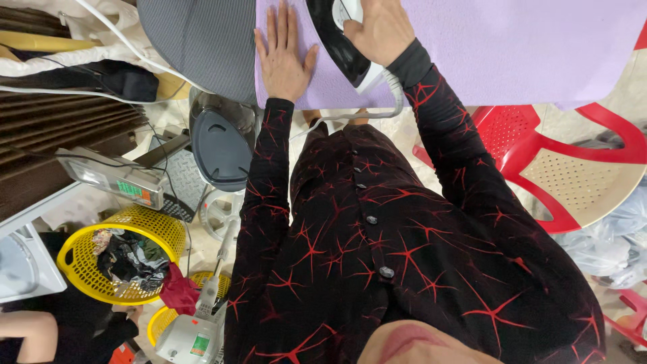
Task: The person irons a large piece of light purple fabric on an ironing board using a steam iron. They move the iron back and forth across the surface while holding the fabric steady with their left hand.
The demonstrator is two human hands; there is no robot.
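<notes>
Ironing goes well if I keep my left hand (285,59) flat and open on the purple cloth (512,47), holding it smooth, well clear of the iron (340,44). My right hand (379,28) grips the iron's handle, just right of it.

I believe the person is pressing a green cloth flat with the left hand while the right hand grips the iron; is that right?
Not quite: the cloth is lilac, not green, as the head view shows. The rest holds: the left hand lies flat on it with fingers spread, and the right hand grips the black and white iron.
</notes>
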